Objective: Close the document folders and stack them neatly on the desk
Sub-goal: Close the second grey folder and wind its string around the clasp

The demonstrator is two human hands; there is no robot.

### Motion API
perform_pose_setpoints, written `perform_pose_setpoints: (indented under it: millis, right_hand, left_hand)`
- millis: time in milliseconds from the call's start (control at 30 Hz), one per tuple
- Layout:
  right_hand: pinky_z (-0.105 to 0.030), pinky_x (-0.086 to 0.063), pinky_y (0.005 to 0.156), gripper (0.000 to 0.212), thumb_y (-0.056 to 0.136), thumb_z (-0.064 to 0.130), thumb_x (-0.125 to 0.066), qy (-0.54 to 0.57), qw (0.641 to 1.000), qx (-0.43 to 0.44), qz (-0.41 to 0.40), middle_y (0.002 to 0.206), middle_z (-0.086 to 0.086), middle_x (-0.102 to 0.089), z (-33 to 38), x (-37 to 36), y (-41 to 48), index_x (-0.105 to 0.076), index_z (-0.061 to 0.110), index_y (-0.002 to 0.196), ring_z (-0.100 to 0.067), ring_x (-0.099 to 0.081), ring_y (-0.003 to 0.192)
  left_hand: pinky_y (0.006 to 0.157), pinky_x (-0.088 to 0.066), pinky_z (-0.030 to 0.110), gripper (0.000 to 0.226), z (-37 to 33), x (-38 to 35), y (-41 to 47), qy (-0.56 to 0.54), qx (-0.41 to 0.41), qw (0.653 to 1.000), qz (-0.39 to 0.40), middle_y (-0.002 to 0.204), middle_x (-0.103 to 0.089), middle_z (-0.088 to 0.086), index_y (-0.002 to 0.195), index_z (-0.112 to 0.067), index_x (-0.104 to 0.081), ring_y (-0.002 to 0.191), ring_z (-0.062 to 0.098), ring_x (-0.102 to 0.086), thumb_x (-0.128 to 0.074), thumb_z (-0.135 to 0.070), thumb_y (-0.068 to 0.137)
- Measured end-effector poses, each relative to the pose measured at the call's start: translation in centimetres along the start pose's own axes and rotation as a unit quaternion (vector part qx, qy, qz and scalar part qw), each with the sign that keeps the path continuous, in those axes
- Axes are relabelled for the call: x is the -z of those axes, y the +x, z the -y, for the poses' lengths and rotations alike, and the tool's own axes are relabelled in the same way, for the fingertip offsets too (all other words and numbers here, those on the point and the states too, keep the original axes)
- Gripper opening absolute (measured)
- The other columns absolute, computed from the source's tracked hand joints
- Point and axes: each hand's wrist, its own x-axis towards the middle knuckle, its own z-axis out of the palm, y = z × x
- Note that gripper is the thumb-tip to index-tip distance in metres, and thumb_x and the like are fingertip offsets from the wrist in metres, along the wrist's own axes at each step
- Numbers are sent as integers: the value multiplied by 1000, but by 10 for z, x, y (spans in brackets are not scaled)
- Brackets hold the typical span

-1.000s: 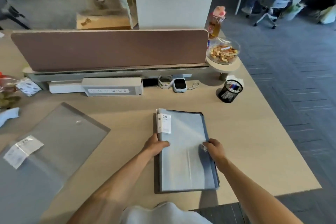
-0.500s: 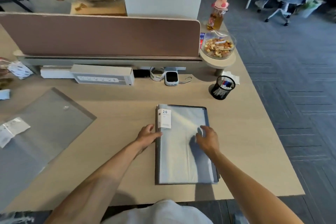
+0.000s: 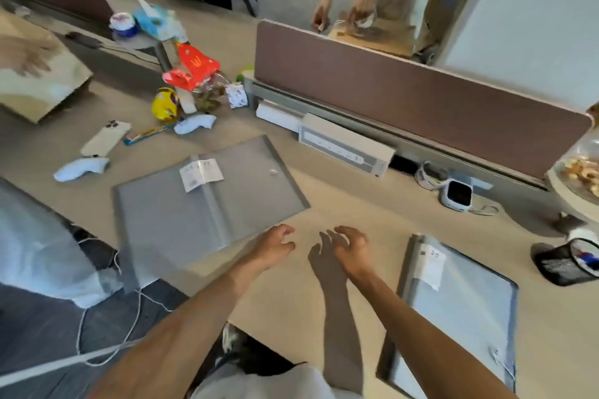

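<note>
A grey document folder (image 3: 181, 214) lies spread open on the desk at centre left, a white "20" label across its spine. A closed blue-grey folder (image 3: 466, 311) with the same kind of label lies flat at the right, near the desk's front edge. My left hand (image 3: 275, 246) hovers at the open folder's near right corner, fingers curled and apart, holding nothing. My right hand (image 3: 350, 246) floats over bare desk between the two folders, fingers spread, also holding nothing.
A brown divider panel (image 3: 421, 97) and a power strip (image 3: 346, 146) run along the back. Left of the open folder lie a phone (image 3: 105, 138), white controllers and snack wrappers. A black mesh pen cup (image 3: 567, 261) stands at the right. A person stands beyond the divider.
Both hands have left the closed folder and moved left toward the open grey one. My view has swung left, so the closed folder now sits at the right.
</note>
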Motion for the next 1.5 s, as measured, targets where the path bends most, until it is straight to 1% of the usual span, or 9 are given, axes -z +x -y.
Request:
perform_pose_setpoints:
  millis: [133, 333, 600, 800, 967, 1100, 1200, 1367, 1500]
  right_hand:
    - [-28, -46, 95, 43, 74, 16, -56, 4, 998, -18, 54, 120, -11, -67, 47, -60, 29, -69, 7, 114, -28, -62, 112]
    - [-30, -47, 97, 33, 87, 5, -52, 93, 983, -147, 54, 113, -8, -66, 87, -123, 60, -64, 6, 118, -23, -61, 106]
    - [-42, -58, 65, 31, 90, 29, -54, 233, 915, -328, 30, 72, -12, -70, 103, -147, 69, -67, 4, 75, -30, -65, 60]
    - [-25, -51, 46, 14, 95, 16, -52, 462, 840, -280, -46, 66, -6, -58, 124, -134, 84, -57, 8, 84, -16, -57, 52]
    - [-24, -56, 47, 33, 94, -4, -42, 421, 890, -173, -18, 85, -9, -57, 152, -110, 84, -39, 17, 119, -23, -57, 64]
    - [-23, -56, 44, 40, 95, -5, -39, 424, 897, -126, -25, 84, -6, -57, 165, -79, 72, -41, 23, 125, -21, -58, 57]
    - [-25, -57, 47, 35, 97, -2, -41, 462, 883, -85, -23, 86, -7, -58, 163, -49, 61, -43, 19, 125, -20, -58, 56]
    - [-26, -55, 50, 32, 96, -2, -44, 498, 867, 4, -16, 81, 0, -59, 160, 11, 47, -47, 16, 122, -13, -58, 58]
    - [-28, -57, 54, 28, 96, -2, -44, 519, 852, 55, 34, 73, 4, -62, 151, 45, 37, -48, 17, 117, -11, -61, 52]
  left_hand:
    - [106, -35, 26, 52, 49, 69, 10, 74, 0, 995, -64, 141, -47, 12, 135, -12, -49, 132, 25, -43, -62, -12, 85]
    - [111, -31, 48, 85, 103, 113, 33, 347, -61, 935, -36, 159, -3, 9, 148, -20, -24, 148, 28, -1, -70, -29, 77]
    - [105, -43, 43, 73, 111, 133, 43, 287, -178, 940, -34, 156, -21, 4, 145, -19, -33, 147, 21, -16, -61, -19, 77]
    - [105, -45, 35, 63, 103, 155, 23, 251, -241, 935, -64, 154, -30, -1, 141, -19, -43, 146, 16, -23, -58, -13, 81]
    - [109, -41, 39, 56, 102, 160, 8, 214, -229, 946, -87, 154, -33, -2, 139, -20, -46, 144, 15, -26, -62, -17, 85]
    - [108, -36, 32, 53, 84, 152, -13, 81, -150, 974, -152, 152, -28, -15, 138, -32, -40, 140, 6, -27, -60, -36, 90]
    - [115, -28, 35, 54, 58, 142, -20, -77, -108, 965, -227, 149, -34, -5, 142, -25, -37, 139, 13, -31, -58, -32, 93]
    - [111, -36, 40, 52, -13, 129, -33, -315, -65, 907, -271, 130, -49, -2, 138, -19, -42, 122, 16, -47, -59, -36, 92]
    - [81, -54, 41, 41, -67, 119, -33, -509, -68, 833, -205, 112, -65, 2, 125, -20, -48, 99, 19, -64, -63, -35, 90]
